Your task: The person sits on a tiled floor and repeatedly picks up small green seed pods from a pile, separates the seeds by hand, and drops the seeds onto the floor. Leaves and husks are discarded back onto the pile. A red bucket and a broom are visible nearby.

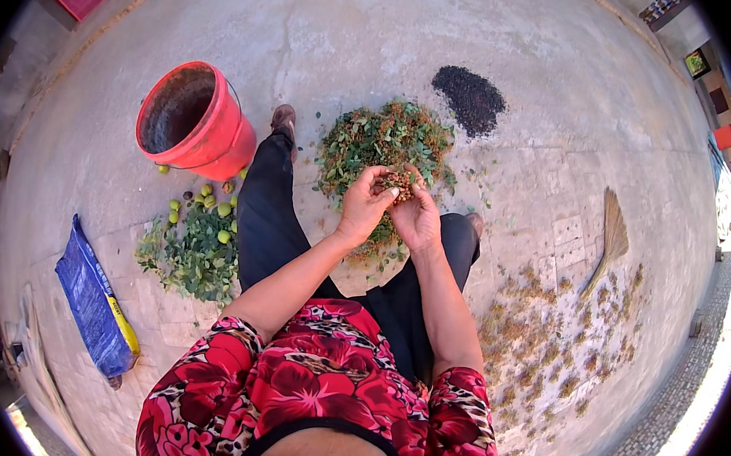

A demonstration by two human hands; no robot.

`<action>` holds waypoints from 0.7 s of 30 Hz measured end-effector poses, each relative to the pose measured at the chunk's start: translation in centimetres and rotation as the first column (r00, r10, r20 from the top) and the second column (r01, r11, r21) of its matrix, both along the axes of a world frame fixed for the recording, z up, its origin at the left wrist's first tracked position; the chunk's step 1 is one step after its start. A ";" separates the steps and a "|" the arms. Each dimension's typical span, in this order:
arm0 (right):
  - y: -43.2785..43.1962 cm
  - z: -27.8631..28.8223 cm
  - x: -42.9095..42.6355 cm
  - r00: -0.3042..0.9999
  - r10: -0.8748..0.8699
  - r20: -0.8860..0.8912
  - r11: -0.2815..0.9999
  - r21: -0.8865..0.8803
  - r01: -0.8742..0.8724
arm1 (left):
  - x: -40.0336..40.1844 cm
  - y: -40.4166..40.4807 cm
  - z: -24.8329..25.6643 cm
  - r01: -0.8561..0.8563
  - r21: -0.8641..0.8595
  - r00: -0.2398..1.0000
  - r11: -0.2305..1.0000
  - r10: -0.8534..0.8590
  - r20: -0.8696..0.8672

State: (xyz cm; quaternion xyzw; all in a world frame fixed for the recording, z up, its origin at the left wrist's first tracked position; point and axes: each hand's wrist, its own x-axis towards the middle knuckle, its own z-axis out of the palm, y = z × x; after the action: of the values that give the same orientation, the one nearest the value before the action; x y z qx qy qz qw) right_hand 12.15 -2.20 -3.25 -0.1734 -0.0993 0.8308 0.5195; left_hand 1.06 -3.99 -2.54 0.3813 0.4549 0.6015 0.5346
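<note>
Between my two hands is a bunch of small reddish-brown berries (399,183) that looks like Sichuan pepper. My left hand (361,210) grips it from the left, thumb pressed on top. Cupped under its right side, my right hand (418,218) holds it with bent fingers. Both hands are above a heap of leafy pepper sprigs (381,134), green leaves mixed with reddish berry clusters, on the concrete floor between my legs. The hands hide the heap's lower part, and the fingertips are partly covered by the bunch.
To the left stand a red bucket (237,139), several green fruits (208,201), a pile of green leaves (201,258) and a blue sack (97,298). Black seeds (470,100) lie beyond the heap. At right are a straw broom (611,232) and spread-out brownish clusters (529,341).
</note>
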 end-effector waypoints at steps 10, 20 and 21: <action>-0.1 -1.3 -0.3 0.992 0.009 0.125 0.998 -0.059 -0.002 | -0.2 -1.0 3.5 -0.081 0.176 0.653 0.981 0.186 -0.734; 0.2 -1.7 0.3 0.966 0.045 0.256 0.995 -0.100 -0.019 | -1.1 0.3 1.8 0.002 0.058 0.607 0.998 0.045 -0.793; 0.2 -1.6 0.2 0.959 0.048 0.280 0.994 -0.106 -0.019 | -1.1 0.3 1.8 -0.007 0.044 0.612 0.999 0.039 -0.790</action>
State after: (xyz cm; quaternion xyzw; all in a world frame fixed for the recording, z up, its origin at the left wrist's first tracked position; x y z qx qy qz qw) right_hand 12.37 -1.98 -4.86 -0.3148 -0.1327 0.8103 0.4761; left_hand -0.07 -3.69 -0.72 0.6111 0.6374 0.3874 0.2649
